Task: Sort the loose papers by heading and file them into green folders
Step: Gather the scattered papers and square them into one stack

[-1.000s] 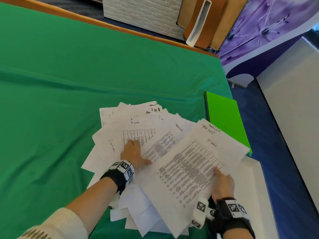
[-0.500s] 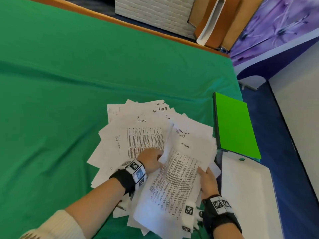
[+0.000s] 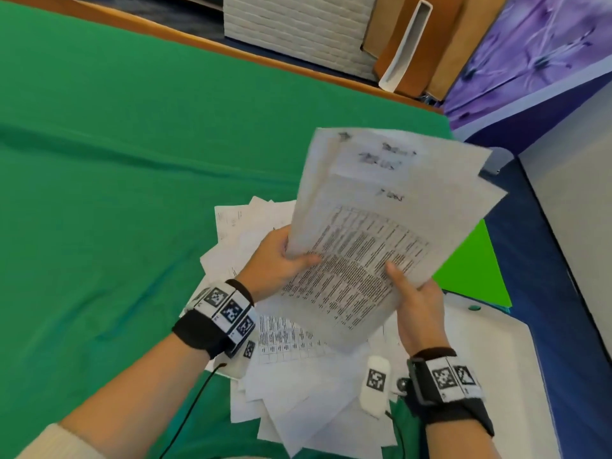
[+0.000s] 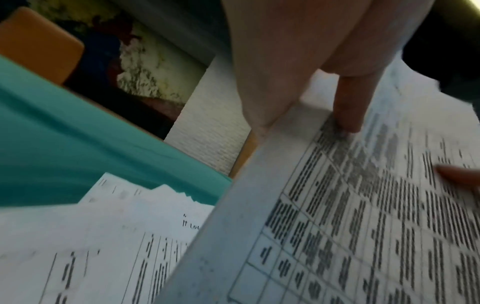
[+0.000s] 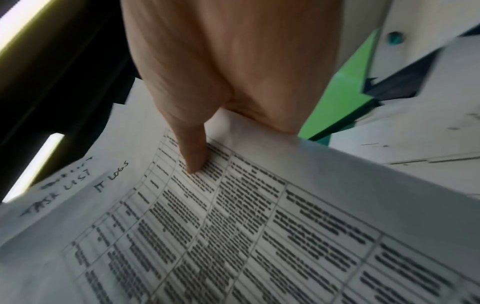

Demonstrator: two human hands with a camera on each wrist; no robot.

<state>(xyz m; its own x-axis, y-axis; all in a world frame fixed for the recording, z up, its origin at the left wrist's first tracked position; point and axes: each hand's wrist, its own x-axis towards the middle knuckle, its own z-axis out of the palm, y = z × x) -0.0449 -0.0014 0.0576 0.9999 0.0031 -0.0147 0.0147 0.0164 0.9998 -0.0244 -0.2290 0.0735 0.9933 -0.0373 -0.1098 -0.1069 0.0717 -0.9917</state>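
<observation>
A small sheaf of printed papers (image 3: 381,226) is lifted off the table, tilted up toward me. My left hand (image 3: 281,260) grips its lower left edge, thumb on the printed face. My right hand (image 3: 410,293) holds the lower right edge with its thumb on top. The top sheet (image 5: 233,226) is a table headed "IT LOGS", and a sheet behind reads "TASK LIST". More loose papers (image 3: 298,376) lie fanned on the green cloth beneath my hands. A bright green folder (image 3: 473,273) lies to the right, partly hidden behind the lifted sheaf.
A white tray or lid (image 3: 496,359) lies at the table's right front, by the folder. Green cloth (image 3: 116,193) covers the table, with a wooden edge (image 3: 298,67) at the back. Boards and a white brick panel (image 3: 291,28) lean beyond it. Blue floor (image 3: 563,309) lies to the right.
Both hands gathered several sheets from the right side of the pile and raised them off the table. The view has shifted left, so the folder now sits behind the lifted sheaf.
</observation>
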